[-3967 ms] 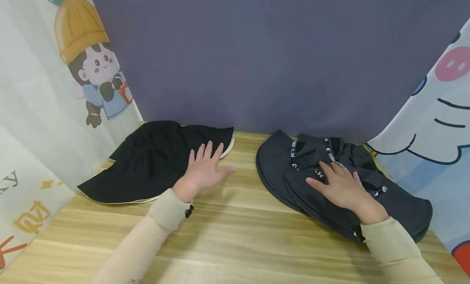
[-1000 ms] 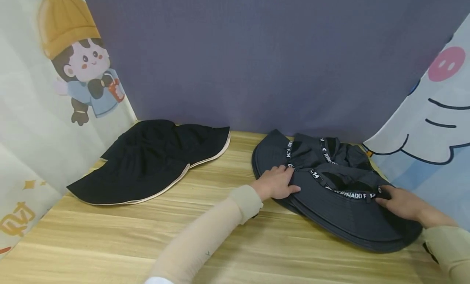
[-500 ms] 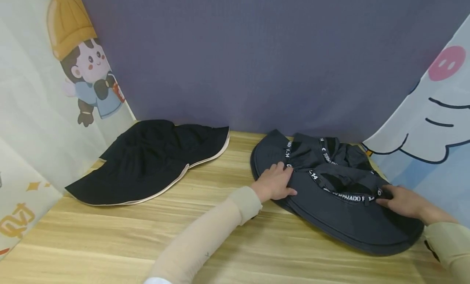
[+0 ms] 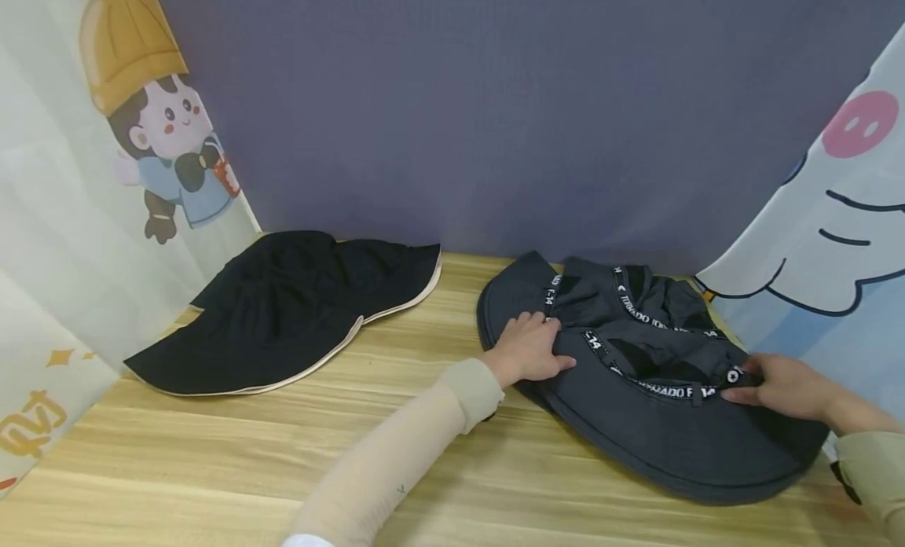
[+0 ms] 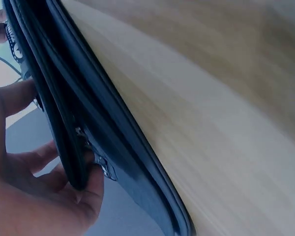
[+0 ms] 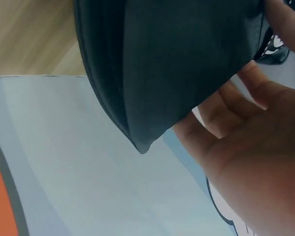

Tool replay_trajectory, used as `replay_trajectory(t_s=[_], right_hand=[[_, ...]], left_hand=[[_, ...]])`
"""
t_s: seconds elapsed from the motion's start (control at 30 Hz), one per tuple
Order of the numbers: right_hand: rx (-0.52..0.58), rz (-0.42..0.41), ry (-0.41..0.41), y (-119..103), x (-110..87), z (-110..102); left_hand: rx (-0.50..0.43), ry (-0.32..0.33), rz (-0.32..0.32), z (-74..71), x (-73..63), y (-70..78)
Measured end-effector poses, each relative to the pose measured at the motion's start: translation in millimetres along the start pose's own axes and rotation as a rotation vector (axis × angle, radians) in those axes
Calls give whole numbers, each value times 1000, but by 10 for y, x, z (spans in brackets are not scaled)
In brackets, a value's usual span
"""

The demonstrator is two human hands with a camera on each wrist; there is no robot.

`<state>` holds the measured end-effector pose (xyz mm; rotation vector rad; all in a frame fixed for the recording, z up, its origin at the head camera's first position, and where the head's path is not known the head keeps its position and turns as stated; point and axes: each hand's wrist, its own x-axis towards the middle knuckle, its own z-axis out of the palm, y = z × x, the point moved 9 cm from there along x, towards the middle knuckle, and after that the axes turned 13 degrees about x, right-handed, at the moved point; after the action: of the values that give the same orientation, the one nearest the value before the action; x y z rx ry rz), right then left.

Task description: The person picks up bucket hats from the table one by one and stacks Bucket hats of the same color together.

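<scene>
A dark grey bucket hat (image 4: 657, 437) with white-lettered tape lies folded on the right, its brim toward me. It overlaps another dark grey hat (image 4: 516, 295) behind it. My left hand (image 4: 526, 349) grips the front hat's left end; in the left wrist view, the fingers (image 5: 93, 189) curl round the folded brim (image 5: 73, 162). At the right end my right hand (image 4: 788, 386) pinches the same hat beside the tape, thumb on the near side. The right wrist view shows the brim's pointed corner (image 6: 142, 132) hanging beside the right hand (image 6: 246, 137).
A black hat (image 4: 276, 319) with cream edging lies folded at the left of the wooden table (image 4: 212, 453). A grey-purple panel (image 4: 452, 115) rises behind the table. Printed white sheets, with a cartoon child (image 4: 170, 122) and a pink snout (image 4: 859, 124), border the sides.
Over four seconds, my left hand has crossed from the black hat to the grey one, and my right hand has shifted right. Lately the front hat has moved toward me, uncovering more lettering behind.
</scene>
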<state>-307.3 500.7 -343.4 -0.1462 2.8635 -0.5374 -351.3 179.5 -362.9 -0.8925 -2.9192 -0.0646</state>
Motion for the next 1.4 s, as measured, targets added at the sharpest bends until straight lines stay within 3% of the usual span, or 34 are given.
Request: replay_trajectory(t_s=[0.2,0.4,0.73,1.0,1.4], right_hand=[[46,21,-34,-106,-50,-40],[56,10,-67,-195,-48,-81],[40,-64,-6,-567,-53,-111],[18,-96,35,-874,-80,-162],[1,-193,96,-1244,32,-11]], left_hand=[[-38,3,12,-16,-8,38],[-67,6,18,-71,-14,-20],[-192,-15,-11,-236,-117,-310],[-192,15,-28,-336,-199,-543],[-205,38,-104,-414,-353,-906]])
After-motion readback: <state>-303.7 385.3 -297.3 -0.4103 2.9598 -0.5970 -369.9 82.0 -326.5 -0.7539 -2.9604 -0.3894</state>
